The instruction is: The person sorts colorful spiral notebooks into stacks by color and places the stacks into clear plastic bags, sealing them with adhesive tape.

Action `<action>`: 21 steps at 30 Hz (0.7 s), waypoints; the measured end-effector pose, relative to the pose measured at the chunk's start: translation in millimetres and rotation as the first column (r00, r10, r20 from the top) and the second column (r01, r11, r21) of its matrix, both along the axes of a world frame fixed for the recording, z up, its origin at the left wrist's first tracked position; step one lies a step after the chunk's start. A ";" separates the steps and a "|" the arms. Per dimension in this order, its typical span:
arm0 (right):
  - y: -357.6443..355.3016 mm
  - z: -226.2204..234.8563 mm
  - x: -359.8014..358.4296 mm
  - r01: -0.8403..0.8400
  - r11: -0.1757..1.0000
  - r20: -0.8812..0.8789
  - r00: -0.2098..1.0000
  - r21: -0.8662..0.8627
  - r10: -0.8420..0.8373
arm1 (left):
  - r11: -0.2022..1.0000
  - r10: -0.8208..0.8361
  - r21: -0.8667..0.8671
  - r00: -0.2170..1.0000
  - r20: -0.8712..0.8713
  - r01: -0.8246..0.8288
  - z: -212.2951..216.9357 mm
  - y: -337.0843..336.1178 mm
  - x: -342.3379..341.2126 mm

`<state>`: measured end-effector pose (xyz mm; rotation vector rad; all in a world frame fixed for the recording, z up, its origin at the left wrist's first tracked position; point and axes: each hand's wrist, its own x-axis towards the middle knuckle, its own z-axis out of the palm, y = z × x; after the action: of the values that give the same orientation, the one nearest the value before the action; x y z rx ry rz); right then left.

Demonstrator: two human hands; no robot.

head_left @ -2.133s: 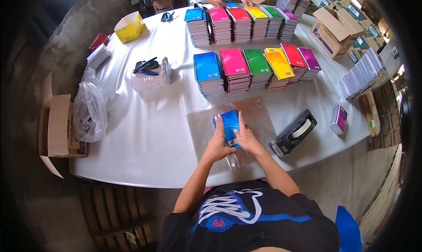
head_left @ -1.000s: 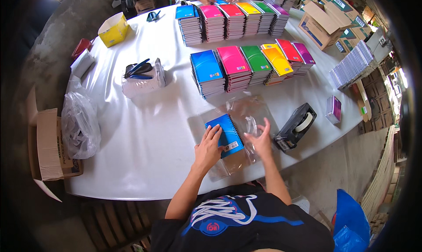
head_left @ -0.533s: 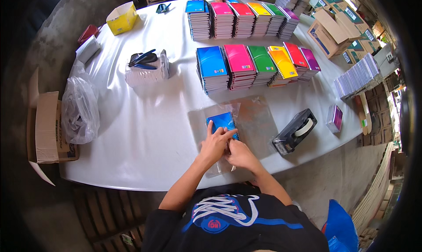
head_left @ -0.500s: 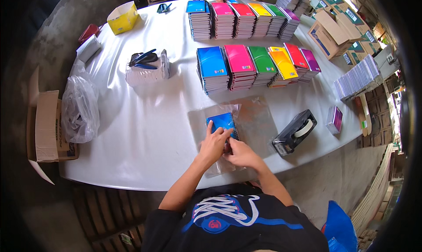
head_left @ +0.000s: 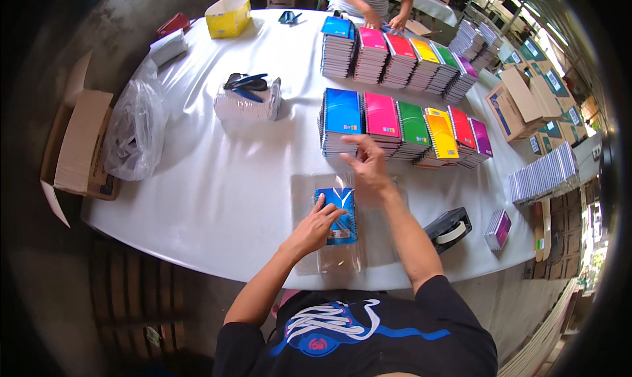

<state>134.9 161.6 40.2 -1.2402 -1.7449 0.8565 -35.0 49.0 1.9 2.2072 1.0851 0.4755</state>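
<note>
A blue spiral notebook (head_left: 343, 234) lies inside clear plastic film on the table in front of me, and the loose film (head_left: 340, 261) extends below its near edge. My left hand (head_left: 316, 227) rests on the notebook's left side, fingers stretched over the cover. My right hand (head_left: 369, 166) is raised beyond the notebook, thumb and fingers apart, with nothing visible in them. It is nearest to the front row, by the blue notebook stack (head_left: 342, 111) and the pink notebook stack (head_left: 381, 111). A grey-looking flat sheet (head_left: 303, 193) lies under the wrapped notebook.
Green (head_left: 411, 122), yellow, red and purple stacks continue the front row; a similar row stands behind, near a co-worker's hands (head_left: 397, 23). A tape dispenser (head_left: 442, 223) sits right. Blue-handled pliers (head_left: 248, 87) lie on a wrapped bundle. Cartons (head_left: 86, 143) and a plastic bag (head_left: 137, 137) flank the left.
My right hand has left the notebook and moved away from me toward the stacks. My left hand stays on the notebook. The view has shifted, showing more of the co-worker.
</note>
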 end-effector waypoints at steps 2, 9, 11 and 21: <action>-12.9 24.0 2.5 -0.368 0.929 0.128 0.923 0.030 0.362 | 1.000 0.025 0.006 1.000 -0.008 -0.025 -5.5 -1.5 -4.0; -50.9 -12.8 22.4 -0.637 0.710 0.366 0.610 -0.300 0.703 | 0.986 0.088 -0.133 0.991 -0.097 -0.100 -0.4 -2.4 -1.5; -49.7 -10.3 18.4 -0.566 0.748 0.262 0.707 -0.347 0.657 | 0.968 0.177 -0.159 0.978 -0.106 -0.192 4.1 -7.5 -11.4; -56.8 -51.5 22.3 -0.547 0.787 -0.227 0.837 -0.287 0.499 | 0.956 0.200 -0.191 0.972 -0.127 -0.222 -22.8 -13.2 -20.0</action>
<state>157.2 104.8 -11.3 -0.8649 -1.9080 1.5944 -55.0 35.8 -20.9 1.9652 1.3723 0.3227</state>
